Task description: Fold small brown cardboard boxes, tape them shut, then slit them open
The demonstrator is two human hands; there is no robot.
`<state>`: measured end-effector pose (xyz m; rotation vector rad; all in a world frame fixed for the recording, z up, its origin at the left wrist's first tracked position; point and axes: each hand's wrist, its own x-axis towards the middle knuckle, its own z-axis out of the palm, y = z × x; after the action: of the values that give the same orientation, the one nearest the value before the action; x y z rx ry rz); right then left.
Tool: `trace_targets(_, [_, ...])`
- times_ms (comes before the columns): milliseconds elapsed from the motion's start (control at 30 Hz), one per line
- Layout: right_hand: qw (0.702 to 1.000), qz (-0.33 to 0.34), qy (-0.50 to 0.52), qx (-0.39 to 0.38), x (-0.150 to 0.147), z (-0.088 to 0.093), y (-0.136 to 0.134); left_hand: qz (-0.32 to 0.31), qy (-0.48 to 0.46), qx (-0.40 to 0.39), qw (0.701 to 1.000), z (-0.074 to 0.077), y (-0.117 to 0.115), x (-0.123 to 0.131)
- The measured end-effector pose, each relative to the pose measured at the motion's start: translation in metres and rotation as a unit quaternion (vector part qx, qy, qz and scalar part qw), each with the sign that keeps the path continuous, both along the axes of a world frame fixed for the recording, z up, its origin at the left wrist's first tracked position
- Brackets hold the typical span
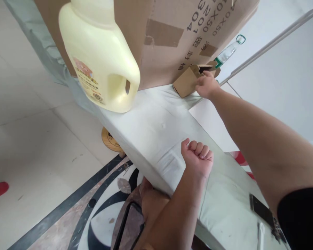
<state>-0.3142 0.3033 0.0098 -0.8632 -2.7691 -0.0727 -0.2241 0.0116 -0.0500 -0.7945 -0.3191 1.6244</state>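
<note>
My right hand stretches far forward to a small brown cardboard box with its top flaps up. Its fingers are bent over the near wall at the opening, gripping the box there; the inside is mostly dark and hidden. My left hand is curled into a fist, palm side up, over the pale-covered bench. Nothing shows between its fingers, and it touches no object that I can see.
A big pale-yellow jug stands at the bench's left edge, before a large printed carton. Behind the small box lies a clear bottle. A phone and keys lie at lower right. A round wooden stool stands below.
</note>
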Motion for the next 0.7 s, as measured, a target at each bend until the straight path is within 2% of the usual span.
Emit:
trace_targets(100, [0.999,-0.042,-0.014,0.001,0.000,-0.003,-0.004,0.010,0.009,-0.003,1.000,-0.001,0.000,-0.002])
trace_targets(200, [0.999,-0.047,-0.014,0.009,0.007,-0.005,-0.020,0.007,0.032,-0.006,0.999,0.000,0.002,-0.001])
trace_targets(333, [1.000,-0.004,-0.004,0.014,0.031,-0.007,-0.054,0.015,0.079,-0.023,0.996,0.006,0.001,-0.004])
trace_targets(433, [0.999,0.042,0.006,0.016,0.062,-0.007,-0.087,0.060,0.129,-0.070,0.987,0.019,-0.009,-0.014])
trace_targets(533, [0.994,0.106,0.032,0.024,0.101,-0.003,-0.122,0.162,0.226,-0.105,0.955,0.036,-0.029,-0.026])
trace_targets(633, [0.987,0.146,0.072,0.014,0.148,0.002,-0.152,0.272,0.350,-0.103,0.890,0.050,-0.050,-0.033])
trace_targets(700, [0.985,0.144,0.099,0.009,0.186,0.004,-0.169,0.315,0.411,-0.112,0.848,0.057,-0.060,-0.033])
